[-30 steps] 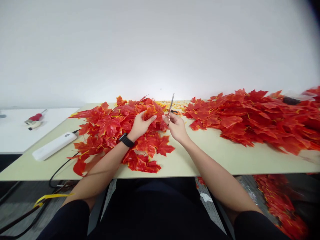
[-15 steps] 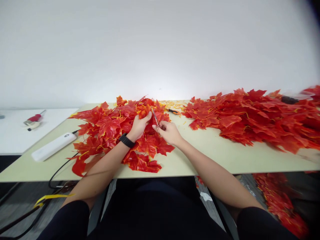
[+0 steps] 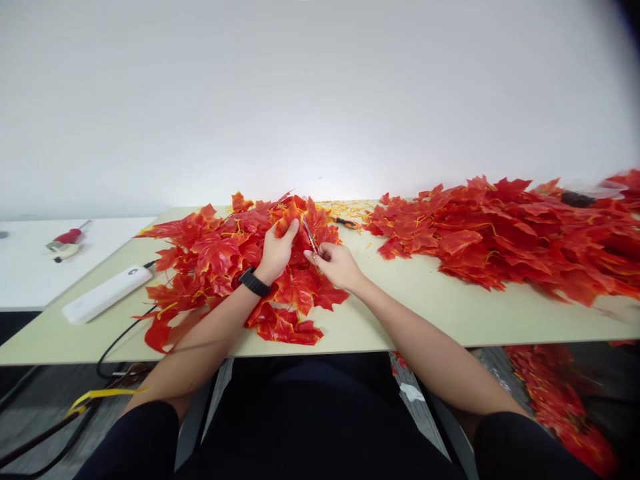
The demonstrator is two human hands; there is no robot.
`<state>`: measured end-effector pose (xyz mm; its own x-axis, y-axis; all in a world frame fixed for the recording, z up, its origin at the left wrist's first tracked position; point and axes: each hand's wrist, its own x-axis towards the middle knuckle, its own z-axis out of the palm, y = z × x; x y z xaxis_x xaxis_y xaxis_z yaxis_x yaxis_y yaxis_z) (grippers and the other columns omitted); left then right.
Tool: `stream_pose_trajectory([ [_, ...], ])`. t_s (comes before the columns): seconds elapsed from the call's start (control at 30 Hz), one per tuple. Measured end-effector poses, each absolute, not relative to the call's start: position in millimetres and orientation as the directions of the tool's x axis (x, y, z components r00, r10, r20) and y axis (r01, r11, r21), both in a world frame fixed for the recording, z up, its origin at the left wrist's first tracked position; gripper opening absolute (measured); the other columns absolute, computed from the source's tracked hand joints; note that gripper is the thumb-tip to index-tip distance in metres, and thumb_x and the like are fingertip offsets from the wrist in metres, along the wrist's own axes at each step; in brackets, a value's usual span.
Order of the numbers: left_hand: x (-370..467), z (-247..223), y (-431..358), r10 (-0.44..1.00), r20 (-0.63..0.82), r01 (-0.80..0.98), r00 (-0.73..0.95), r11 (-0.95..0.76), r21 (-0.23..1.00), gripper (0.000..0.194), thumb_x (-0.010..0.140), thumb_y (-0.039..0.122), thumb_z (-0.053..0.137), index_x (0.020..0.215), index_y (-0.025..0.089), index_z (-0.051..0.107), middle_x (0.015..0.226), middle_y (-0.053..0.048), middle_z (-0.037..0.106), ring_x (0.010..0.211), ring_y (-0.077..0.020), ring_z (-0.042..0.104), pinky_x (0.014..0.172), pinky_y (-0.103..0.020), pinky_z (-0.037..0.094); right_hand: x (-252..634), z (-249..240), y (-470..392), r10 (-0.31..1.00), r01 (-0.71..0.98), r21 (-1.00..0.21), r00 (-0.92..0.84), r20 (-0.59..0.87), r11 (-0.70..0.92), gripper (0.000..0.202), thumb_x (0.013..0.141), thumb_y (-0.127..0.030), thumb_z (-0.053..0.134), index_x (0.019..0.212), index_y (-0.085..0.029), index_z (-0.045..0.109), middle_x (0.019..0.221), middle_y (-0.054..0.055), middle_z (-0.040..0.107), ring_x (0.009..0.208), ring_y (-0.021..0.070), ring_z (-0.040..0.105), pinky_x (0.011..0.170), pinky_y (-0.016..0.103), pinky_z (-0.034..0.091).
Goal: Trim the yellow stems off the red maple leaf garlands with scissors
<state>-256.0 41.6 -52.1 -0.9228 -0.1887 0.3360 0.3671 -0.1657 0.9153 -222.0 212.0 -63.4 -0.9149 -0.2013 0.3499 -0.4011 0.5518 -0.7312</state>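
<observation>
Scissors (image 3: 309, 233), most likely, thin, shiny and silver, held in the bent fingers of the right hand (image 3: 339, 265). Tip pointing up and away, near the left hand (image 3: 277, 255). Left thumb and fingers closed on a red-orange leaf with yellow edges (image 3: 289, 216); black watch (image 3: 255, 282) around that wrist. Under the left hand, a big heap of shiny, pointy red leaves (image 3: 217, 257) on the pale yellow-green flat table (image 3: 410, 313). To the right, another big pile of pointy red leaves (image 3: 500, 233). Between both piles, a black and orange tool (image 3: 349, 224) beside tiny yellow bits (image 3: 345, 209). On the left, a long white box (image 3: 107, 293).
</observation>
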Motion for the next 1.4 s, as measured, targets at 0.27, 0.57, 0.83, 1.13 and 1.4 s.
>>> stream_pose_trajectory([
  [0.27,-251.9,-53.2,43.7,-0.187,0.421,0.437,-0.888,-0.055,0.898,0.041,0.085,0.058,0.076,0.094,0.018,0.071,0.1,-0.006,0.075,0.093,-0.0186,0.069,0.09,-0.032,0.055,-221.8,-63.4,210.1,-0.212,-0.405,-0.731,-0.914,0.347,0.55,0.06,0.091,-0.074,0.057,0.068,-0.02,0.046,0.062,0.0,0.051,0.059,0.013,0.041,0.058,0.028,0.03],
  [0.57,-242.8,-51.1,55.8,-0.236,0.411,0.442,-0.881,-0.094,0.892,0.033,0.087,0.051,0.076,0.091,0.018,0.07,0.096,-0.005,0.074,0.092,-0.018,0.068,0.091,-0.032,0.054,-221.9,-61.8,206.2,-0.191,-0.393,-0.706,-0.916,0.352,0.589,0.056,0.092,-0.07,0.058,0.069,-0.02,0.045,0.063,0.001,0.053,0.06,0.0139,0.044,0.059,0.029,0.03],
  [0.83,-233.3,-52.9,66.4,-0.266,0.279,0.35,-0.923,-0.274,0.896,0.034,0.082,0.049,0.08,0.094,0.018,0.07,0.105,-0.005,0.075,0.1,-0.018,0.07,0.092,-0.032,0.056,-221.2,-61.5,204.6,-0.158,-0.378,-0.716,-0.921,0.357,0.587,0.054,0.094,-0.068,0.058,0.071,-0.021,0.046,0.065,0.001,0.056,0.06,0.0143,0.045,0.059,0.029,0.03],
  [1.13,-236.2,-49.3,64.7,-0.301,0.275,0.378,-0.913,-0.376,0.846,0.031,0.075,0.037,0.086,0.092,0.019,0.068,0.099,-0.002,0.074,0.094,-0.0147,0.068,0.091,-0.028,0.053,-219.2,-61.0,204.2,-0.167,-0.378,-0.714,-0.921,0.351,0.589,0.055,0.093,-0.069,0.058,0.071,-0.02,0.044,0.064,0.0,0.054,0.06,0.0132,0.045,0.06,0.028,0.031],
  [1.4,-232.6,-37.2,62.5,-0.313,0.084,0.261,-0.946,-0.584,0.769,0.031,0.064,0.026,0.092,0.083,0.018,0.069,0.088,0.002,0.071,0.081,-0.0103,0.063,0.07,-0.023,0.041,-219.1,-64.4,202.1,-0.174,-0.37,-0.712,-0.926,0.335,0.597,0.053,0.093,-0.067,0.059,0.072,-0.02,0.047,0.065,0.0,0.055,0.061,0.0126,0.045,0.059,0.027,0.031],
])
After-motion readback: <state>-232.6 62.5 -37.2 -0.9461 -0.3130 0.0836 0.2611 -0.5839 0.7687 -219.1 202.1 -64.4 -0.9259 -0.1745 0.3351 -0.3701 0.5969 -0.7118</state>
